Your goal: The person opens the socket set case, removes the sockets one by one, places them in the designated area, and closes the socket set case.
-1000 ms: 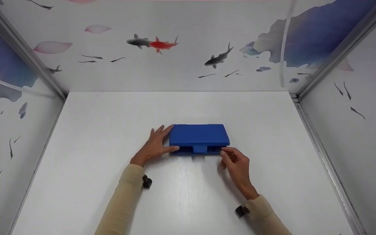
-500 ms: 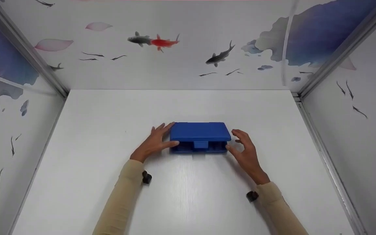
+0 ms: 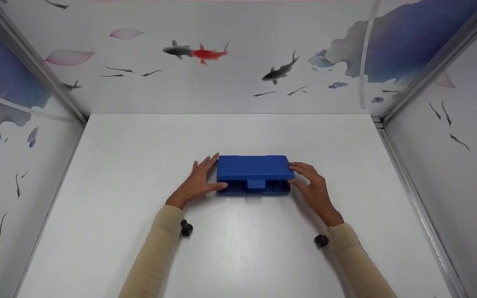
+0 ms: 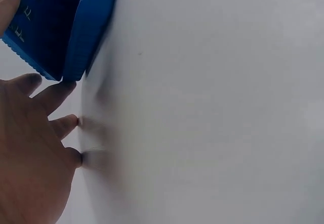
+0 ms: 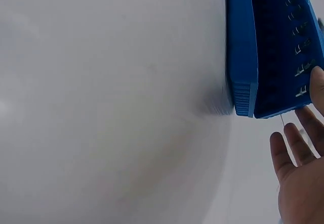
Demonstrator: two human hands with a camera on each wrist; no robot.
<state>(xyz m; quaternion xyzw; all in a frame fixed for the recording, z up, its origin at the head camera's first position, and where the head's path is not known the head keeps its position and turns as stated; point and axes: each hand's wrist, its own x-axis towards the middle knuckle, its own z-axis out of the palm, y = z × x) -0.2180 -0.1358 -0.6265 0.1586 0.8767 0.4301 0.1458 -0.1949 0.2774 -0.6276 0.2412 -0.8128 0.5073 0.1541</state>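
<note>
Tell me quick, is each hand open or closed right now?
Left hand: open, fingers spread by the left end of the blue case.
Right hand: thumb and fingertips at the lid's right end; can't tell whether it's pinching.

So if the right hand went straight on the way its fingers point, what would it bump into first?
The right hand would first meet the right edge of the blue lid on the partly open box; any gap is too small to judge.
</note>
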